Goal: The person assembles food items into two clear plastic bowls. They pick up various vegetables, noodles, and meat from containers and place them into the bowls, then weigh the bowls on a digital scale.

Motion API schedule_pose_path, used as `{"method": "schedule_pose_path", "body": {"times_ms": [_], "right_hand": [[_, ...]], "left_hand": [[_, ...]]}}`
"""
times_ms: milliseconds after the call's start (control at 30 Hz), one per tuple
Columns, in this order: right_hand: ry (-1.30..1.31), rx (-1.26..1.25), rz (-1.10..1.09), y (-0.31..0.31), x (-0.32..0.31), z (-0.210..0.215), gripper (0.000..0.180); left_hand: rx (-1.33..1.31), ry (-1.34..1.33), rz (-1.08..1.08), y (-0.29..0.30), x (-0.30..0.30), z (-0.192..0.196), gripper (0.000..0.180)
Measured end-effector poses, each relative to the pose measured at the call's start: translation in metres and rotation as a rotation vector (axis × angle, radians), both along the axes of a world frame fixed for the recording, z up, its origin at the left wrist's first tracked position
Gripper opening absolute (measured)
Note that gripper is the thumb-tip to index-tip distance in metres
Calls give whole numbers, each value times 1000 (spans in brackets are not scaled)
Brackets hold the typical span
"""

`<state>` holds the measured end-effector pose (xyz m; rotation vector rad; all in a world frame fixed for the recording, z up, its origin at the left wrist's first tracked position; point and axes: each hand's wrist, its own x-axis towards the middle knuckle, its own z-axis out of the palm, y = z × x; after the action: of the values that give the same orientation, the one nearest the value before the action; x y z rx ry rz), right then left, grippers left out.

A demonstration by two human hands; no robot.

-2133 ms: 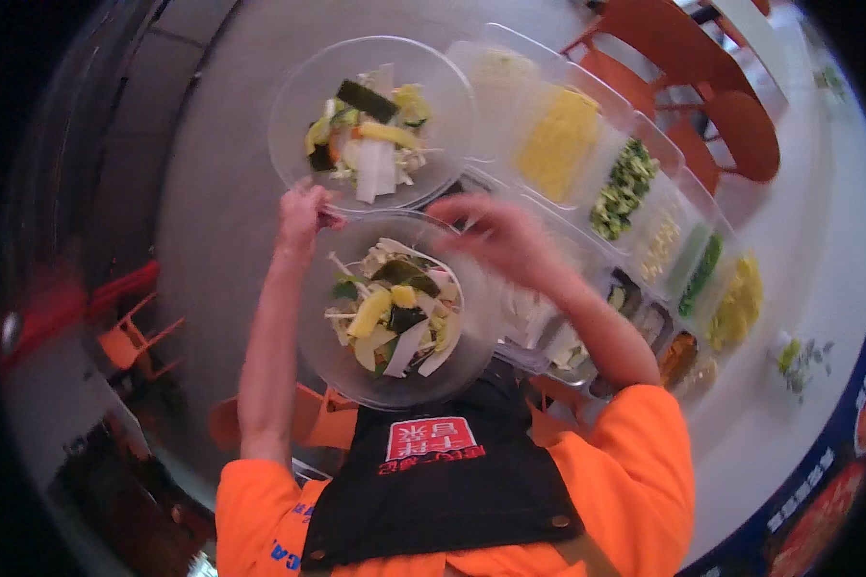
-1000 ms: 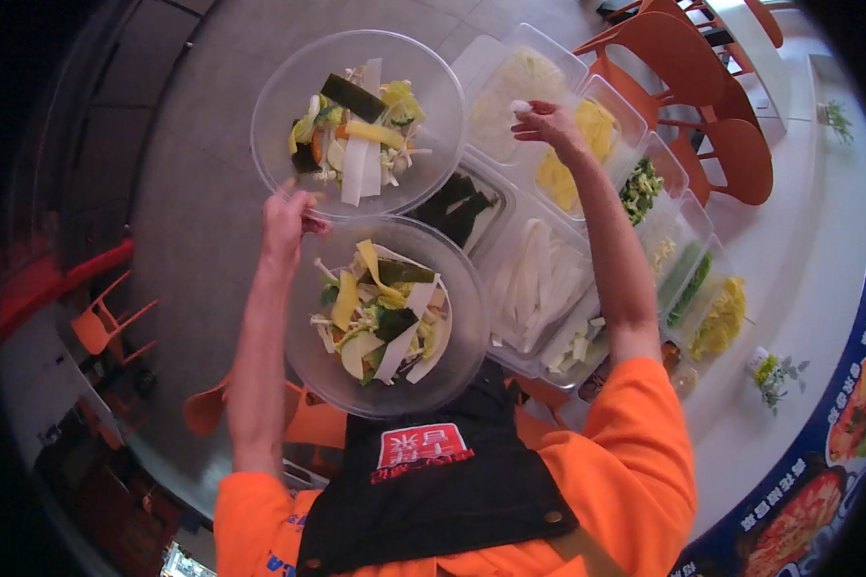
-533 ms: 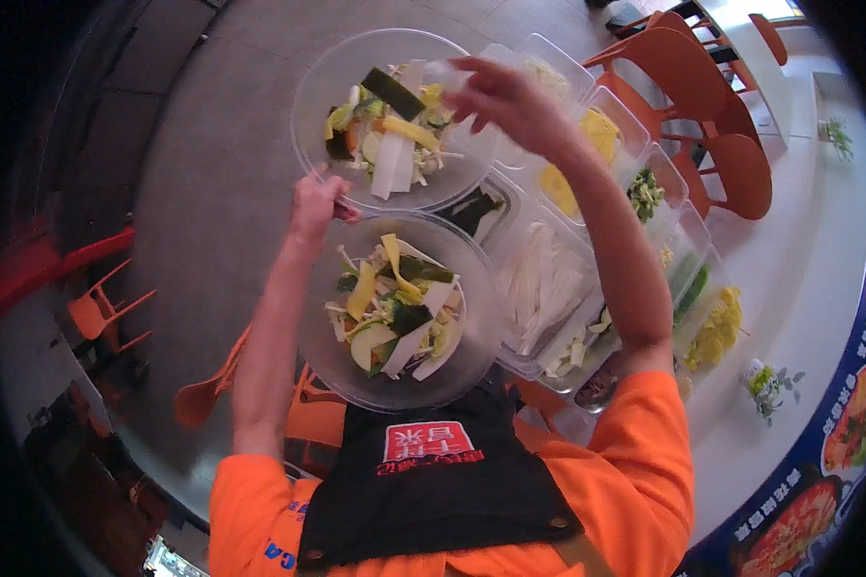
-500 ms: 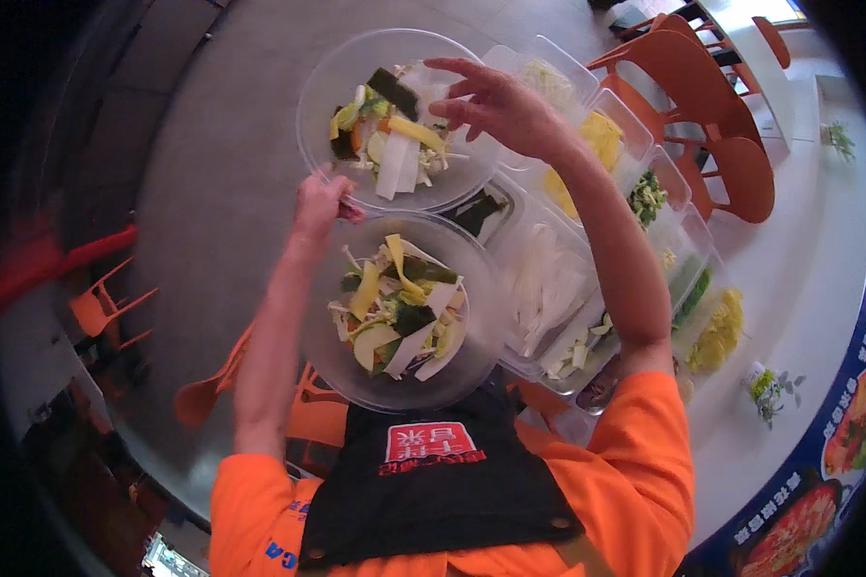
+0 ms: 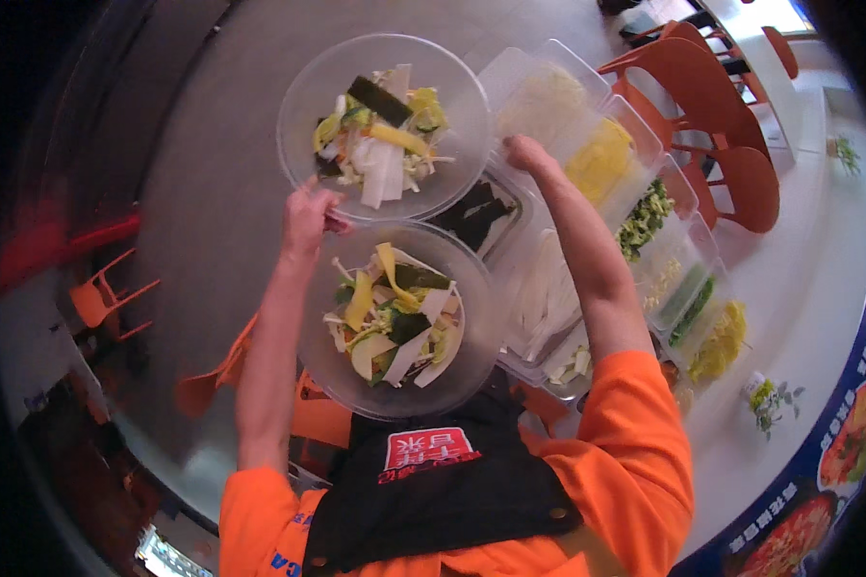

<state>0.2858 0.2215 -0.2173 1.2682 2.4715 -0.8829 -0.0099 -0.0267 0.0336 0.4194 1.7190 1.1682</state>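
Observation:
Two large clear round bowls of mixed vegetables stand one behind the other. My left hand [image 5: 310,219] is closed at the near-left rim of the far bowl [image 5: 293,106], its thumb turned inward between the bowls. Inside the far bowl lie a dark kelp strip [image 5: 379,100], yellow strips, white sheets and a yellow-green leafy piece [image 5: 427,110]. My right hand [image 5: 526,154] is curled just right of the far bowl, beside the clear tubs; its fingertips are hidden. The near bowl [image 5: 322,361], touched by neither hand, holds similar sliced vegetables close to my apron.
Clear tubs line the right side: pale shreds [image 5: 539,96], yellow sheets [image 5: 601,159], chopped greens [image 5: 645,221], white strips [image 5: 544,293], dark kelp [image 5: 476,216] and yellow leaves [image 5: 722,341]. A small potted plant [image 5: 768,399] stands on the white table [image 5: 731,279]. Orange chairs [image 5: 741,188] are beyond.
My right hand has left the far bowl and moved right and nearer, its spread fingers now curled. A yellow-green leafy piece now shows in that bowl, which has shifted slightly left.

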Motion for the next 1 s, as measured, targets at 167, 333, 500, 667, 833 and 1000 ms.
{"method": "schedule_pose_path", "body": {"times_ms": [167, 333, 500, 667, 833, 1000], "right_hand": [[30, -134, -25, 13, 0, 18, 33], [214, -110, -129, 24, 16, 41, 35], [606, -627, -620, 10, 33, 113, 30], [833, -516, -716, 11, 64, 135, 25], [956, -419, -594, -38, 54, 252, 17], [915, -682, -195, -156, 25, 364, 24]], "left_hand": [[25, 52, 6, 2, -2, 2, 61], [22, 37, -19, 4, 2, 9, 61], [12, 52, -16, 1, -1, 8, 63], [5, 48, -39, 6, 2, 11, 55], [40, 120, -14, 3, 7, 19, 24], [-1, 118, -54, 3, -1, 19, 16]]}}
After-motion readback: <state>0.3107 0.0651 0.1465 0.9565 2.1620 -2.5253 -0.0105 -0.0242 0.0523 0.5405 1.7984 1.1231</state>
